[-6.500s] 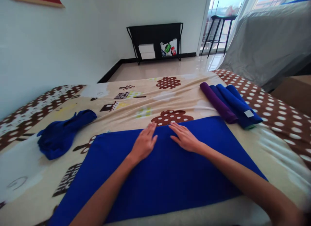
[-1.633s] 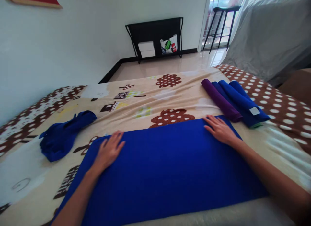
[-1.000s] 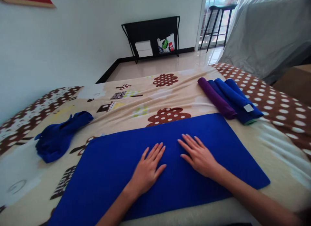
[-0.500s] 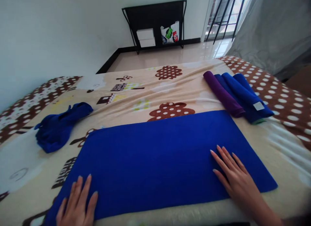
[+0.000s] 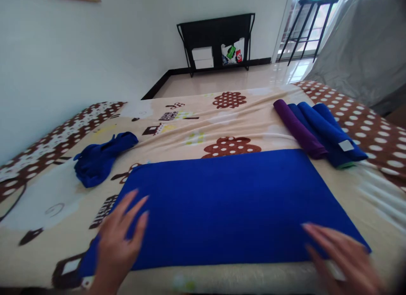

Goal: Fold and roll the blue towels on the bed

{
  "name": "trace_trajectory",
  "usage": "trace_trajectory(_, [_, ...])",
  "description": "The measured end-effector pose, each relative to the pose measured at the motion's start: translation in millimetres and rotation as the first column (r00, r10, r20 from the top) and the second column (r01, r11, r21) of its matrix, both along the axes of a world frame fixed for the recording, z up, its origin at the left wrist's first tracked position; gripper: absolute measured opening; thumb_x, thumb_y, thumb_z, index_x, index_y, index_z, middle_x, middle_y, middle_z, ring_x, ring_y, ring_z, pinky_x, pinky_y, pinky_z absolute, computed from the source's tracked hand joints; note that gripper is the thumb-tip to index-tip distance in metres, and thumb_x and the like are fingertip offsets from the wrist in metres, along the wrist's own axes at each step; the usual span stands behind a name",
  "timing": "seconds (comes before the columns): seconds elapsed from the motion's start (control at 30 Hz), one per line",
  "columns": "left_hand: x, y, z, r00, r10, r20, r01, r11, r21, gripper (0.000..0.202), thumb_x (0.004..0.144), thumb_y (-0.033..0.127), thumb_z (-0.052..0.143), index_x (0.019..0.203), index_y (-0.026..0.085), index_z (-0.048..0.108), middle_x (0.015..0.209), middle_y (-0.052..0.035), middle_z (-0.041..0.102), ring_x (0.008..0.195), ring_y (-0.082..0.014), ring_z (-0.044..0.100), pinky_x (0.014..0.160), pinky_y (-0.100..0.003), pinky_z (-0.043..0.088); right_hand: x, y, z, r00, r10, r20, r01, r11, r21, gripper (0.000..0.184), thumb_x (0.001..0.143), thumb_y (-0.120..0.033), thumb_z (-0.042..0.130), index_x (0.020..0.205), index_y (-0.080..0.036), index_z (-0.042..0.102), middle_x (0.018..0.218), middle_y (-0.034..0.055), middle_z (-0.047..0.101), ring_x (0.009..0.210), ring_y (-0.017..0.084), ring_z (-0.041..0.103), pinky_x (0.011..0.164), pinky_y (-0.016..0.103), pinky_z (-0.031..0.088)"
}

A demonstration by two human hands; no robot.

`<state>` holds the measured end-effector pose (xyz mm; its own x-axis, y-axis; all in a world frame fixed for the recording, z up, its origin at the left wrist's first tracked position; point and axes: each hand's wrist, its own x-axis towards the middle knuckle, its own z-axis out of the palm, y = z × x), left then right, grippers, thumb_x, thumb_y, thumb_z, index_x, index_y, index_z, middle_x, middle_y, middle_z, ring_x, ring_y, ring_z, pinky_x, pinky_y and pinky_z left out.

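Observation:
A flat blue cloth (image 5: 222, 210), probably a towel, lies spread out as a rectangle on the patterned bed blanket (image 5: 177, 147). My left hand (image 5: 119, 236) is over its left side, fingers spread, with nothing in them. Near the cloth's front right corner is my right hand (image 5: 344, 257), blurred, its fingers stretched out and the thumb apart; no held object shows. Whether either hand touches the cloth I cannot tell.
A crumpled blue cloth (image 5: 103, 157) lies at the left. At the right are a purple roll (image 5: 300, 128) and blue rolls (image 5: 331, 128), one with a white label. Beyond the bed stand a black shelf (image 5: 218, 31) and a dark stool (image 5: 309, 26).
Both hands have left their flat poses on the cloth. The left moved forward and the right drew back toward the front edge. The camera view shifted; the cloth still lies flat.

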<state>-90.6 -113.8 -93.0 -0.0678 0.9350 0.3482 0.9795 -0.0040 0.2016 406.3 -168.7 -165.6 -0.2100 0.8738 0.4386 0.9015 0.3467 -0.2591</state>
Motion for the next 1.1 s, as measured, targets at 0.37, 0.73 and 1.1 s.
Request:
trace_trajectory(0.37, [135,228,-34.5,0.889,-0.451,0.074,0.453,0.846,-0.283,0.029,0.091,0.036,0.061,0.113,0.016,0.061,0.120,-0.0083,0.061,0.110,-0.0237,0.059,0.095,-0.048,0.048,-205,-9,-10.9,0.977,0.206,0.048,-0.211,0.928,0.306,0.031,0.079,-0.005,0.040,0.092,-0.013,0.067,0.070,0.0083,0.066,0.061,0.020,0.058,0.068,0.035,0.045])
trace_trajectory(0.73, [126,236,-36.6,0.860,-0.365,0.358,0.475,0.828,-0.297,0.034,0.091,0.036,0.061,0.120,0.017,0.059,0.123,-0.0090,0.060,0.108,-0.0232,0.061,0.091,-0.046,0.052,-206,5,4.2,0.967,0.252,-0.038,-0.207,0.864,0.460,0.031,0.081,0.000,0.035,0.083,-0.014,0.062,0.053,0.0008,0.058,0.044,0.013,0.054,0.054,0.029,0.040])
trace_trajectory(1.1, [75,223,119.8,0.294,-0.381,0.877,0.334,0.900,0.279,0.021,0.091,0.036,0.059,0.081,0.019,0.051,0.070,0.0041,0.054,0.063,-0.0096,0.057,0.066,-0.024,0.050,-74,94,234.9,0.911,0.122,-0.394,0.003,0.953,0.302,0.008,0.089,-0.027,0.061,0.093,-0.023,0.067,0.069,-0.0053,0.068,0.048,0.005,0.058,0.042,0.017,0.041])
